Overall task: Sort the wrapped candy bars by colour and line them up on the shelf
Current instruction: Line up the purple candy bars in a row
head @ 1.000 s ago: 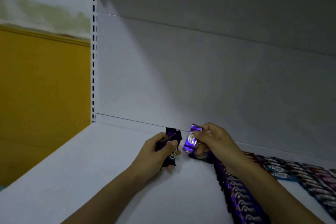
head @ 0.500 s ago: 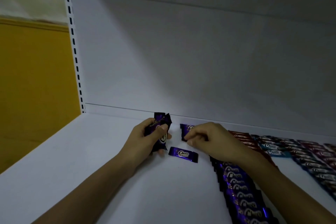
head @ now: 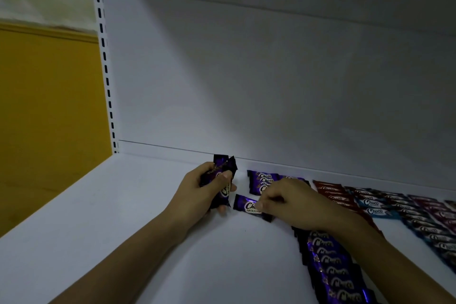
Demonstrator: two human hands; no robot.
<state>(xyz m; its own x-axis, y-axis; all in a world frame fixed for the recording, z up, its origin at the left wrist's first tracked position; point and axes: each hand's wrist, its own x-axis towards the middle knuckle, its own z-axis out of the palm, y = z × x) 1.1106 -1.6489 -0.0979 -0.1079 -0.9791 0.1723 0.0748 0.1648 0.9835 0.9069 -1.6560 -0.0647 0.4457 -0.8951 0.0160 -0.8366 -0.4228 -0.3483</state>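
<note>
Lining up purples: gripping a bundle of candy bars [head: 220,175] in the curled left hand [head: 197,192], pinching a loose bar [head: 244,205] on the shelf [head: 123,229] between both hands with the right hand [head: 293,202], fingertips bent. Next, likely tucking it squarely into the purple row [head: 330,266] under the right wrist. Half a second earlier: lying untouched, right hand busy just behind.

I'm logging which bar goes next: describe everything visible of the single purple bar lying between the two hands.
The purple candy bar is a glossy, foil-like wrapper with white lettering that is partly hidden. It lies flat, slightly skewed, on the white shelf, apart from the purple row. Curled fingertips of the right hand touch its middle; whether they pinch it is unclear.
</note>
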